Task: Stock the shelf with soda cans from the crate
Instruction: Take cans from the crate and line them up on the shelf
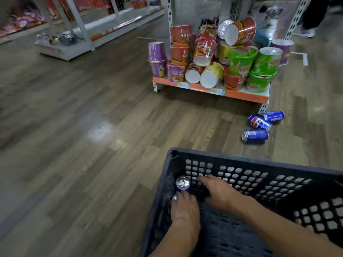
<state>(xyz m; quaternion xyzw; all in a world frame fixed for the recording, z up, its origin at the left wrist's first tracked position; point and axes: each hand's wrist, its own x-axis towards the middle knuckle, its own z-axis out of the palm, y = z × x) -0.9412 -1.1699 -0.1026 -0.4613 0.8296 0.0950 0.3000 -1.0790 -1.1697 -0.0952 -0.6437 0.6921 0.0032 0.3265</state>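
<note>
Floorboards (74,127) of wood grain fill the left side, with a white display rack (83,34) at the far left edge of the aisle. Toward the middle, a dark plastic crate (259,164) sits on the floor at the bottom. Inside its left corner, 2 soda cans stand upright: the upright can (183,183) shows its silver top, and just nearer, the left hand (184,208) curls its fingers over the second can (175,197), grasping it. The right hand (220,191) reaches beside it with fingers spread and relaxed, holding nothing. Farther back, the low shelf (232,92) carries a jumbled pile of noodle cups (222,56). Right of the crate, 3 blue cans (259,125) lie on their sides on the floor near the shelf's corner.
</note>
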